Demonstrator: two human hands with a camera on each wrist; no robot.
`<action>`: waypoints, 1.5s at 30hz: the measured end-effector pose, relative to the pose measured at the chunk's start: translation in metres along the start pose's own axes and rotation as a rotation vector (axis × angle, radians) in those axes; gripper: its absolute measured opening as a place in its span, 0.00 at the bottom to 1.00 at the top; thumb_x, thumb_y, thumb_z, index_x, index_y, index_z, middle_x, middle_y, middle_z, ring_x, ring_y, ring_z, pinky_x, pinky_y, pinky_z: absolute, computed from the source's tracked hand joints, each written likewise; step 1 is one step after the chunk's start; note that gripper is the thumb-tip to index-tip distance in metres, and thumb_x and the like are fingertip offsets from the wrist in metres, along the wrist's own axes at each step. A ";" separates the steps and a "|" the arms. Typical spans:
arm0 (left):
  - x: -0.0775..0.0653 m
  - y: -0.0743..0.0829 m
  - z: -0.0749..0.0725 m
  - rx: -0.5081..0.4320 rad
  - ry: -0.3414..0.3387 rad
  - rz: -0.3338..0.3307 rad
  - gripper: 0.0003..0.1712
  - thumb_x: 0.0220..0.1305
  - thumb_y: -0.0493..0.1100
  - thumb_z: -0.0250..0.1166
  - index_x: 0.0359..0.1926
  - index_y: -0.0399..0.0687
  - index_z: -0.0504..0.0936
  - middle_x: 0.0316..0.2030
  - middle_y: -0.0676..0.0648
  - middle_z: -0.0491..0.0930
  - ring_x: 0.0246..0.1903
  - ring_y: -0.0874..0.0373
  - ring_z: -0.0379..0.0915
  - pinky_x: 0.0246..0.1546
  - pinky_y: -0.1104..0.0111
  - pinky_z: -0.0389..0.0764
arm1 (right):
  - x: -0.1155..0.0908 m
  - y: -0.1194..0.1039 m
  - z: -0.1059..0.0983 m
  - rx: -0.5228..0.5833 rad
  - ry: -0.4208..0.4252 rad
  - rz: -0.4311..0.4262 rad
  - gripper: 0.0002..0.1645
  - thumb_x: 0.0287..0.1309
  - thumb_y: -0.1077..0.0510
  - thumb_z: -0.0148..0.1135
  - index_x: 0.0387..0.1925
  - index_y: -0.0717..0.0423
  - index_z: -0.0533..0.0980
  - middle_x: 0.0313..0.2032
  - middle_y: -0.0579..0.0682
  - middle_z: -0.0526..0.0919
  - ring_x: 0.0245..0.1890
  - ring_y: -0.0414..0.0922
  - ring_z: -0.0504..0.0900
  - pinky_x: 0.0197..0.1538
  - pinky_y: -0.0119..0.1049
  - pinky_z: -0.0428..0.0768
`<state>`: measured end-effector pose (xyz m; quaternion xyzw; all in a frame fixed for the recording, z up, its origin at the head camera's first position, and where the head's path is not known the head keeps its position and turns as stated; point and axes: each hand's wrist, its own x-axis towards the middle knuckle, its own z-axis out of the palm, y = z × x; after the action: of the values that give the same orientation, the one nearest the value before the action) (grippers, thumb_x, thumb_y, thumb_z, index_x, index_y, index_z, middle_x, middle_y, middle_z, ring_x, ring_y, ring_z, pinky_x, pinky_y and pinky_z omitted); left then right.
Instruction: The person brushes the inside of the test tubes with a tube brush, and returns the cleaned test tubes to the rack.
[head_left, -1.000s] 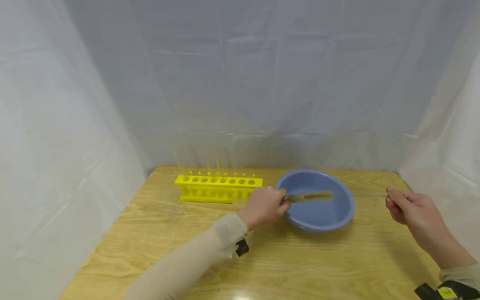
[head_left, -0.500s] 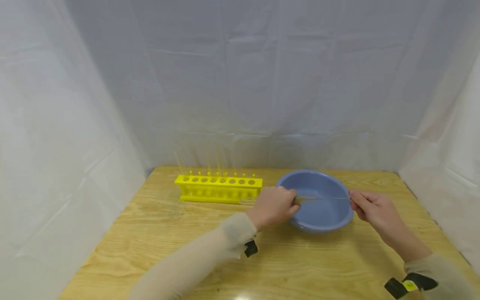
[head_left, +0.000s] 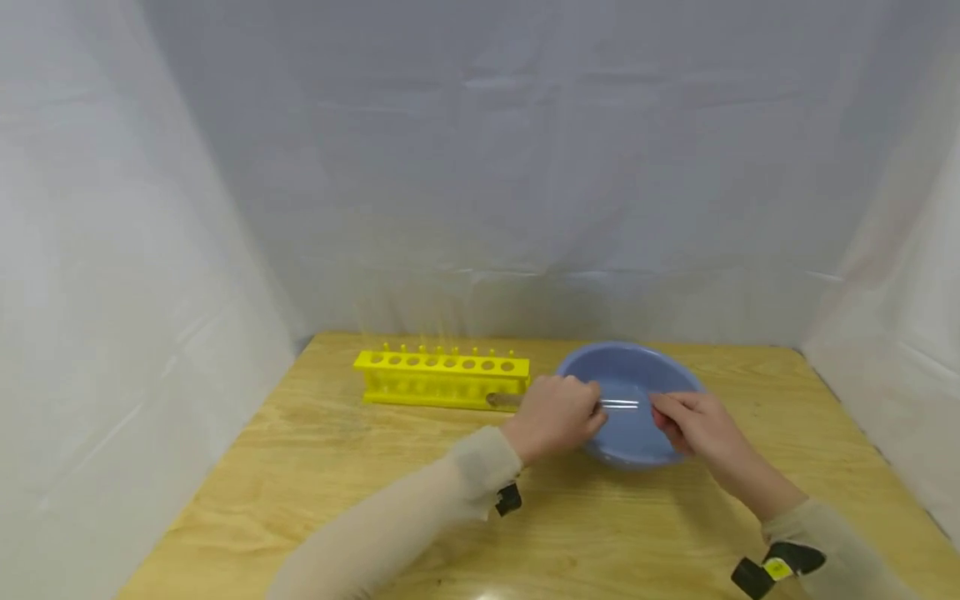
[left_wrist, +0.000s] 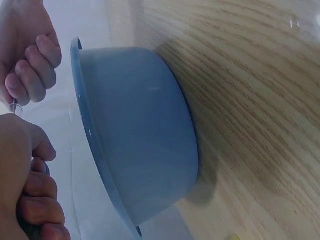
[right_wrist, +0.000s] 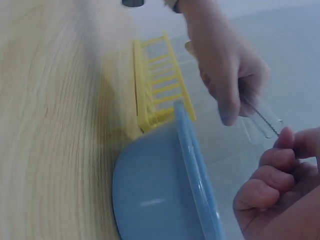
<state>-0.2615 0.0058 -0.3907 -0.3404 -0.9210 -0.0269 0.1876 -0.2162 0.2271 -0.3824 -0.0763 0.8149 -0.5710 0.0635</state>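
Observation:
My left hand [head_left: 557, 418] grips a clear glass test tube [head_left: 619, 405] that lies nearly level over the blue basin [head_left: 628, 442]. With thumb and fingers, my right hand [head_left: 696, 427] pinches the twisted wire handle [right_wrist: 265, 119] of a test tube brush, close to the tube's open mouth. The wire runs inside the tube. Brown bristles [head_left: 501, 400] show through the glass on the far side of my left hand, near the tube's closed end. The middle of the tube is hidden by my left fingers.
A yellow test tube rack [head_left: 442, 365] stands left of the basin, with several faint upright glass tubes [head_left: 447, 318] in it. White sheeting [head_left: 525, 167] hangs behind and on both sides of the wooden table [head_left: 337, 467].
My right hand has moved left toward my left hand, pushing the brush from outside the mouth deep into the test tube. My left hand has shifted slightly right.

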 end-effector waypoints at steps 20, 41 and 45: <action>-0.002 0.000 0.006 0.093 -0.008 0.068 0.16 0.69 0.55 0.57 0.24 0.58 0.71 0.14 0.58 0.66 0.12 0.64 0.61 0.10 0.69 0.63 | -0.003 -0.004 -0.005 0.153 0.042 0.144 0.23 0.67 0.59 0.47 0.14 0.51 0.61 0.14 0.42 0.60 0.14 0.37 0.54 0.21 0.34 0.57; -0.013 -0.023 0.007 0.003 -0.086 -0.033 0.11 0.67 0.56 0.63 0.30 0.59 0.77 0.20 0.60 0.75 0.17 0.66 0.68 0.17 0.70 0.68 | -0.026 0.011 -0.065 -0.001 0.089 -0.010 0.27 0.78 0.54 0.40 0.18 0.57 0.56 0.14 0.47 0.53 0.15 0.48 0.50 0.21 0.40 0.60; -0.012 -0.024 0.007 -0.012 -0.037 0.035 0.12 0.69 0.55 0.60 0.29 0.58 0.74 0.18 0.59 0.71 0.15 0.66 0.65 0.15 0.72 0.66 | -0.030 0.013 -0.076 -0.034 0.092 -0.021 0.28 0.79 0.52 0.39 0.19 0.57 0.58 0.15 0.49 0.53 0.15 0.51 0.51 0.21 0.40 0.61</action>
<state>-0.2702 -0.0190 -0.3995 -0.3580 -0.9181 -0.0227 0.1687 -0.2022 0.3073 -0.3684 -0.0595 0.8256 -0.5608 0.0190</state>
